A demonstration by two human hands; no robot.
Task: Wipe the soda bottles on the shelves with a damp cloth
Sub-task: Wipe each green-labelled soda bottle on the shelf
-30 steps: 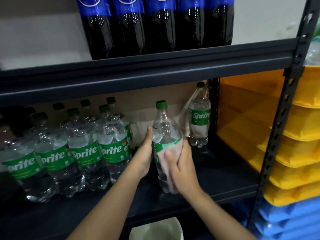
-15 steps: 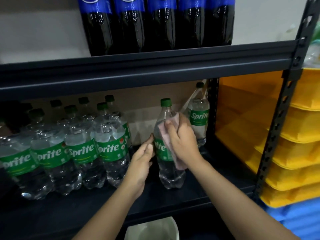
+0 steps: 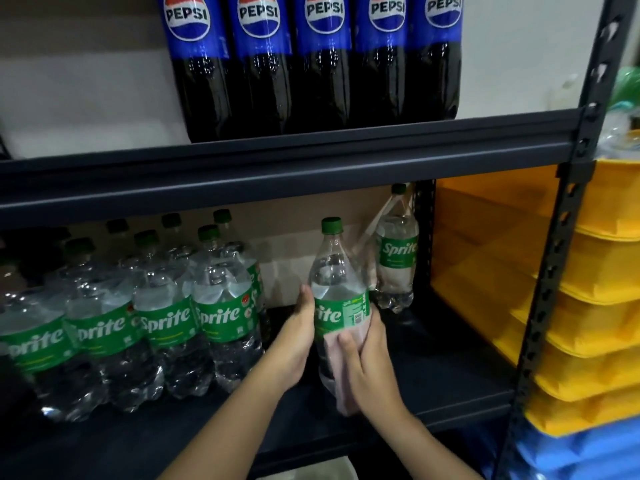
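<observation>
A clear Sprite bottle point(image 3: 337, 292) with a green cap and label stands upright on the lower dark shelf point(image 3: 450, 382). My left hand point(image 3: 298, 344) holds its left side at label height, thumb up along the plastic. My right hand point(image 3: 367, 365) presses a pale pink cloth point(image 3: 334, 362) against the bottle's lower half, fingers wrapped round cloth and bottle. A group of several Sprite bottles point(image 3: 166, 317) in plastic wrap stands to the left. One more Sprite bottle point(image 3: 396, 258) stands behind at the right.
Several Pepsi bottles point(image 3: 311, 64) stand on the upper shelf point(image 3: 277, 168). A dark perforated upright post point(image 3: 554, 271) borders the shelf at right, with stacked yellow bins point(image 3: 595, 306) and blue bins point(image 3: 571, 455) beyond. A white container point(image 3: 322, 471) shows below the shelf edge.
My right hand slid the cloth up to the bottle's shoulder, then back down to its lower half. My left hand shifted up along the label. The camera tilted up slightly.
</observation>
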